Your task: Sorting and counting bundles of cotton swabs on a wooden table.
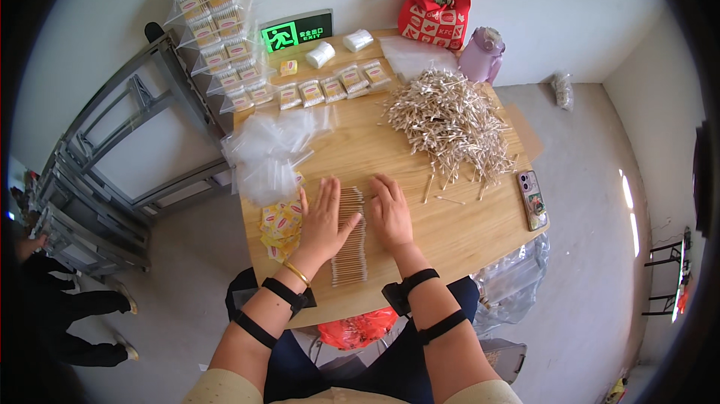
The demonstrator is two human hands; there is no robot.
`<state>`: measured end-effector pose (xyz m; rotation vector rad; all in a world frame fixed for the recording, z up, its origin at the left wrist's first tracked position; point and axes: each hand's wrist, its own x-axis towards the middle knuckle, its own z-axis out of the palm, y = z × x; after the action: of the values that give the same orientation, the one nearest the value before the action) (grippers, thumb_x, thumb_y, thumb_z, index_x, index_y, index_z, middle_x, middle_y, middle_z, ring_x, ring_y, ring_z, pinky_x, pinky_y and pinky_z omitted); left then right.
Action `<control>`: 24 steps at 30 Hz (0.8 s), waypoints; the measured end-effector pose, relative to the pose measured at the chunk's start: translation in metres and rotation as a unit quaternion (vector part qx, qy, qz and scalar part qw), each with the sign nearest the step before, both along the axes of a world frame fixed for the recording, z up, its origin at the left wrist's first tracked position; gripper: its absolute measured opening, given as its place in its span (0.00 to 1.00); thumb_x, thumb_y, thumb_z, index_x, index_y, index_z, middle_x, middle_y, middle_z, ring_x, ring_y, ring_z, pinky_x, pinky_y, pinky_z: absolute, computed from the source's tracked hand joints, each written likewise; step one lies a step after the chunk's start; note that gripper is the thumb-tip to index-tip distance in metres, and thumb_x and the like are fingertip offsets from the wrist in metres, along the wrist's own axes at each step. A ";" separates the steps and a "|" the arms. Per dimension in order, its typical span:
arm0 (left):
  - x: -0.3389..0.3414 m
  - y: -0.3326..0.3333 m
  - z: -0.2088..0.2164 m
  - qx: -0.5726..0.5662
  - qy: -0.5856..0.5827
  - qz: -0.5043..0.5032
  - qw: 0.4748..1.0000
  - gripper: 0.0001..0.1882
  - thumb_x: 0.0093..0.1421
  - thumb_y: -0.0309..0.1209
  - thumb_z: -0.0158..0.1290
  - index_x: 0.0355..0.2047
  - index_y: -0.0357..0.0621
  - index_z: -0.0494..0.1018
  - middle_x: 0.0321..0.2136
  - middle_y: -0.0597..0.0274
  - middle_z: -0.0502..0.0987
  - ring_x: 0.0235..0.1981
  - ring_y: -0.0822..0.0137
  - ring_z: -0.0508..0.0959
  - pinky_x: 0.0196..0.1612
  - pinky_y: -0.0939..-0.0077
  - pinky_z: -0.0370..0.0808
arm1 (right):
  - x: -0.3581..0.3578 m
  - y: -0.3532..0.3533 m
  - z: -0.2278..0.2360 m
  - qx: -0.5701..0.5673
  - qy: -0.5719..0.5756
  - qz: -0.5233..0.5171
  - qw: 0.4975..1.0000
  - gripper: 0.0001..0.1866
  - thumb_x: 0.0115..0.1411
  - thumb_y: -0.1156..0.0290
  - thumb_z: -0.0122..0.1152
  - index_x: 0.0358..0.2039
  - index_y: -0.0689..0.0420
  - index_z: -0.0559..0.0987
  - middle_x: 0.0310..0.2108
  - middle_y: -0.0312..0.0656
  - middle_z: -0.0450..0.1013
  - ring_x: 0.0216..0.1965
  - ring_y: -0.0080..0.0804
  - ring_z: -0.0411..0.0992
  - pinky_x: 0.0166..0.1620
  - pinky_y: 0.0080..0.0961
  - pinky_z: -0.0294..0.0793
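Observation:
A neat column of cotton swabs [349, 258] lies side by side on the wooden table [390, 284] in front of me. My left hand [324, 222] rests over its left side, fingers stretched out and thumb across the swabs. Along the right edge of the column, my right hand [391, 213] lies with its fingers bent a little and apart, holding nothing. Yellow-and-white paper cards [279, 225] are spread left of my left hand, partly under clear plastic bags [271, 149]. A big loose heap of cotton swabs [454, 119] covers the right rear of the table.
Filled swab packs [334, 89] form a row behind the bags, with more packs stacked high [214, 29] at the back left. A red bag [437, 18], a purple bottle [481, 55] and a phone [533, 200] stand or lie along the edges. Another person's legs [90, 314] show far left.

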<state>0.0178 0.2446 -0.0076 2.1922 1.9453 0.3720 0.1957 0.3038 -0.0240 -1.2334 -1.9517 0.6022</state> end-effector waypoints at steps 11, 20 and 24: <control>-0.013 0.016 -0.006 0.010 -0.499 0.088 0.862 0.46 0.74 0.61 0.31 0.76 0.36 0.38 0.77 0.43 0.42 0.78 0.51 0.42 0.77 0.59 0.41 | -0.036 0.014 0.002 -0.095 0.199 0.051 0.974 0.27 0.75 0.64 0.41 0.69 0.62 0.64 0.71 0.54 0.56 0.70 0.50 0.59 0.68 0.38 0.61; 0.001 0.017 -0.005 0.028 -0.443 0.050 0.895 0.47 0.73 0.63 0.30 0.77 0.38 0.38 0.77 0.41 0.40 0.78 0.48 0.41 0.77 0.57 0.40 | -0.044 0.010 0.004 -0.106 0.226 0.063 0.966 0.28 0.73 0.65 0.41 0.69 0.64 0.64 0.71 0.57 0.56 0.72 0.54 0.55 0.72 0.40 0.55; -0.005 -0.004 0.007 0.091 -0.285 0.020 0.954 0.44 0.74 0.56 0.37 0.76 0.38 0.40 0.76 0.39 0.41 0.77 0.44 0.41 0.77 0.51 0.40 | -0.003 -0.002 0.009 -0.071 0.232 -0.014 0.970 0.26 0.73 0.65 0.40 0.67 0.64 0.67 0.69 0.56 0.60 0.70 0.52 0.59 0.71 0.40 0.57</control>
<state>0.0129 0.2404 -0.0004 1.8515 1.6764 1.0900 0.1927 0.3015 -0.0147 -1.0841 -1.5184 0.9370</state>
